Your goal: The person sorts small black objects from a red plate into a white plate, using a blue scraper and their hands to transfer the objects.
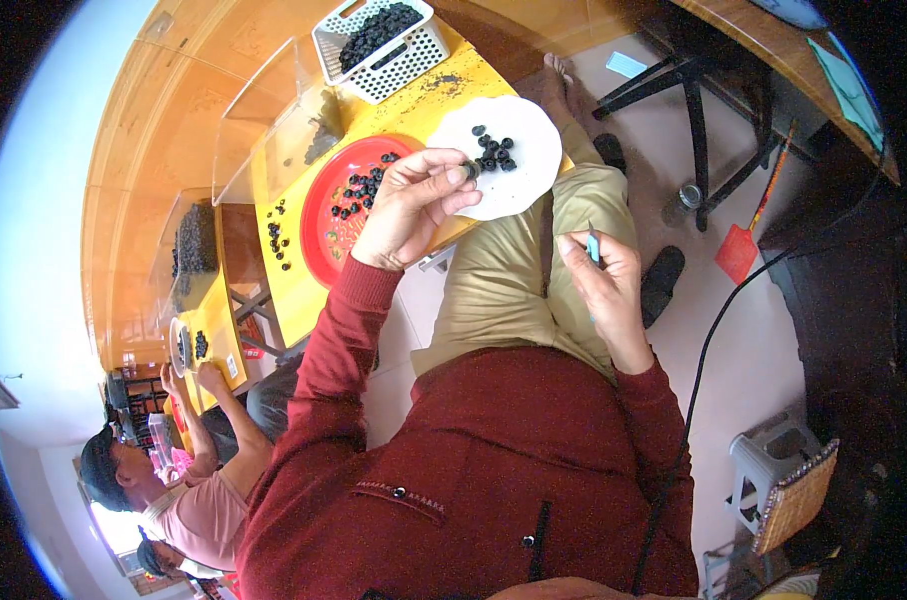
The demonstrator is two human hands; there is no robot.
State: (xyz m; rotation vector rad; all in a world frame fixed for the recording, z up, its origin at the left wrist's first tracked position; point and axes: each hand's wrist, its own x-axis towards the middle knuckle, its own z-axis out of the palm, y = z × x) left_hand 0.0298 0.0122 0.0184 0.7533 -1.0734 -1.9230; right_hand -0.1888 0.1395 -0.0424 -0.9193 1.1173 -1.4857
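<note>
My left hand (419, 205) pinches a small dark round piece (470, 170) between thumb and fingertips, at the left edge of a white plate (534, 188). Several similar black round pieces (496, 155) lie on that plate. Over my right thigh, my right hand (609, 285) is closed on a small blue-green tool (594, 247) with a thin pointed tip; its exact kind is too small to tell. Left of the plate, partly behind my left hand, a round red tray (321, 235) carries more black pieces (358, 190).
The yellow table (299, 310) holds a white perforated basket (399, 80) heaped with black pieces, dark crumbs, and a clear plastic panel (264, 120). Co-workers sit at lower left, one person's hands (206, 378) at another table. A black cable (719, 320), grey stool (759, 470) and red dustpan (738, 253) are right.
</note>
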